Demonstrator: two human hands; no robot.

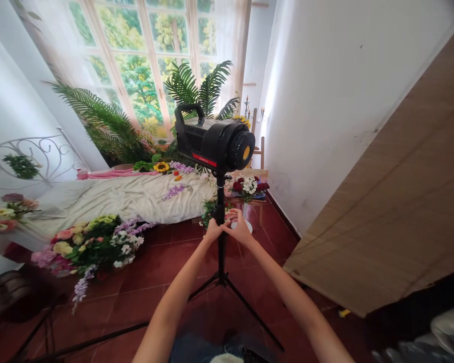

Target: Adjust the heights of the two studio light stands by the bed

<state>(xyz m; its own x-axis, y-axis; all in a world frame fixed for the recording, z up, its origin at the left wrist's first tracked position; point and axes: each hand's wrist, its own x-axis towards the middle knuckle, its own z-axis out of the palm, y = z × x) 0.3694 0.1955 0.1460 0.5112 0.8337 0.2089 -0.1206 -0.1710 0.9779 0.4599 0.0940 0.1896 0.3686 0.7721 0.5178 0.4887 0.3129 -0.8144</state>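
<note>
A black studio light (pixel 206 141) with a top handle and a red label strip sits on a black light stand (pixel 221 252). Its round front, with a yellow centre, faces right. Both my hands are at the stand's pole, just below a thicker collar (pixel 218 214). My left hand (pixel 213 230) closes on the pole from the left. From the right, my right hand (pixel 239 229) curls its fingers about the same spot, its thumb against the pole. Part of the grip is hidden behind the pole. The stand's legs are spread on the floor.
Behind the light is a bed (pixel 144 199) with a cream cover and scattered flowers. Flower bunches (pixel 87 244) stand at left, and a vase of flowers (pixel 245 189) just beyond my hands. A beige panel (pixel 393 201) leans at right. Another stand's leg (pixel 106 339) crosses the tiled floor.
</note>
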